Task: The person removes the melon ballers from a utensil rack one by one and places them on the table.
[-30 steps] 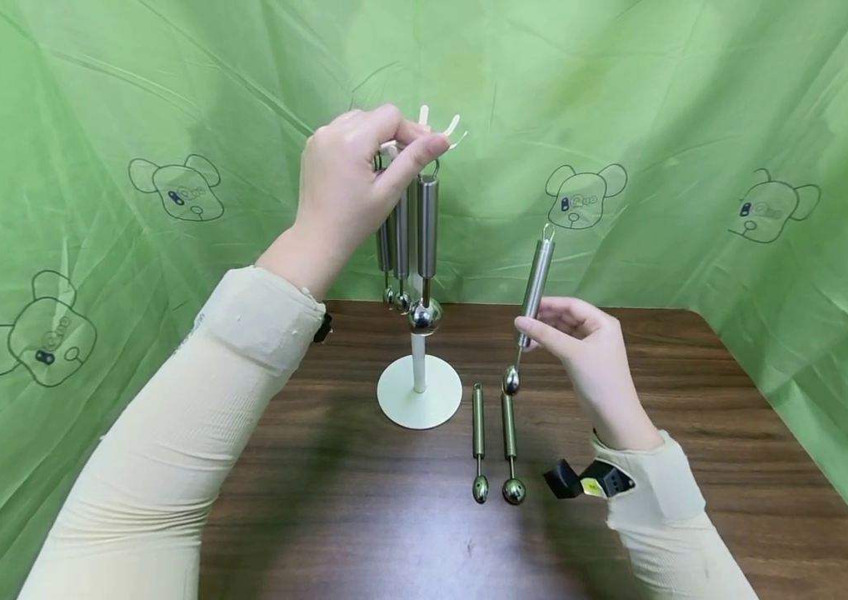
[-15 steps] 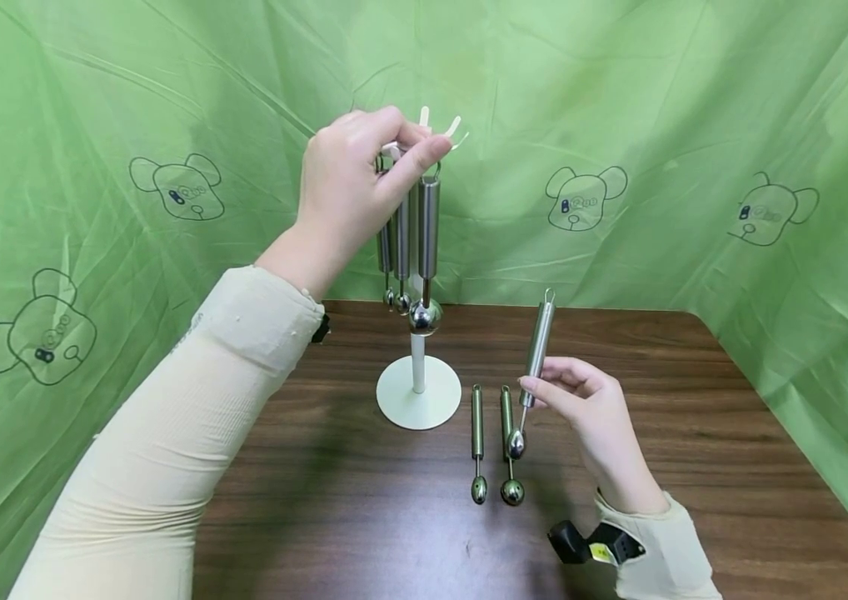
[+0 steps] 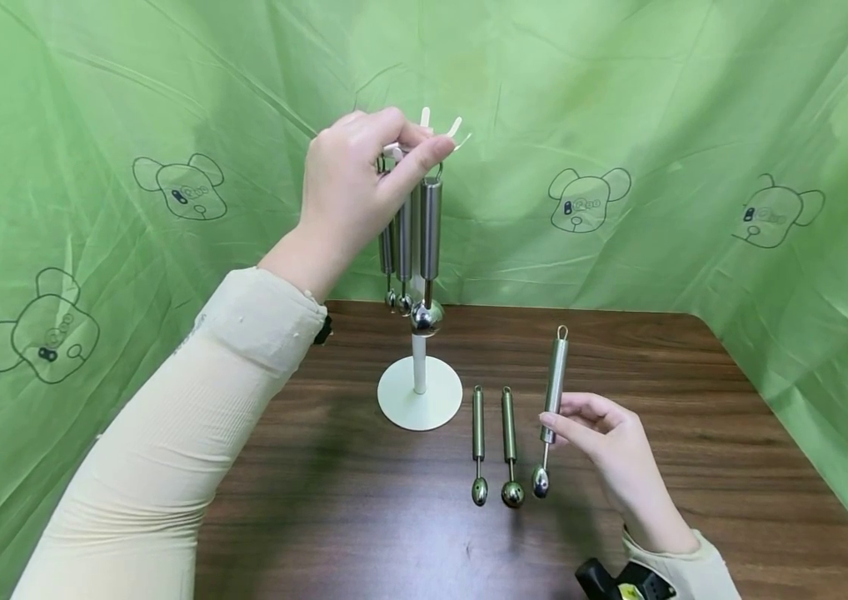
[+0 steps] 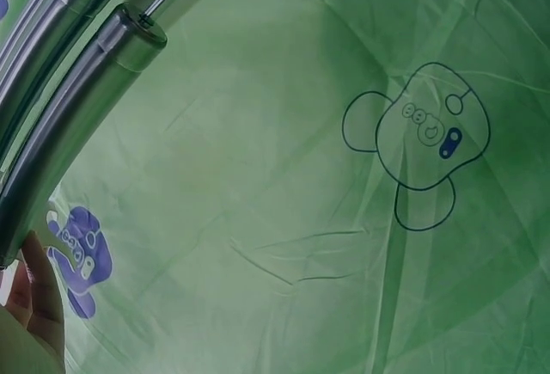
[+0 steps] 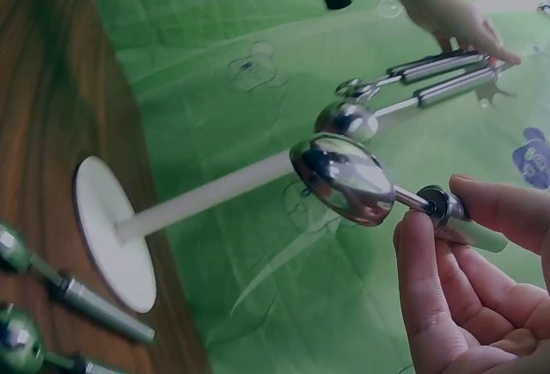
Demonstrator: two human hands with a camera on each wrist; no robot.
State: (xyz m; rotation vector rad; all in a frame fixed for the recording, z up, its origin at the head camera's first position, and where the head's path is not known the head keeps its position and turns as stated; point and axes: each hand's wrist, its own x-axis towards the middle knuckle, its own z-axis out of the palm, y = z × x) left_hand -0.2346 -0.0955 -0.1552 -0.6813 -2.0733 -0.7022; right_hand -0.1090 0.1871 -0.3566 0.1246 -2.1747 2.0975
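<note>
My left hand (image 3: 352, 171) pinches the top of a white hook stand (image 3: 420, 408). Several steel melon ballers (image 3: 430, 229) hang there by their wire loops; the largest faces front. To the right, the thumb and fingers of my right hand (image 3: 611, 446) pinch an oval melon baller (image 3: 556, 375) low on its handle, scoop end down and loop up. In the right wrist view its shiny bowl (image 5: 344, 180) points away from the fingertips. Two more melon ballers, one oval (image 3: 478, 429) and one round (image 3: 509, 429), lie side by side on the table, left of the held one.
The dark wooden table (image 3: 334, 517) ends at its back edge against green cloth (image 3: 469, 75) printed with bear heads. Cloth walls also close in the left and right sides. Each wrist wears a black camera (image 3: 622, 579).
My right hand has come down and toward me with the oval melon baller, then moved right, past the two lying ones. The left hand keeps its grip on the stand's top.
</note>
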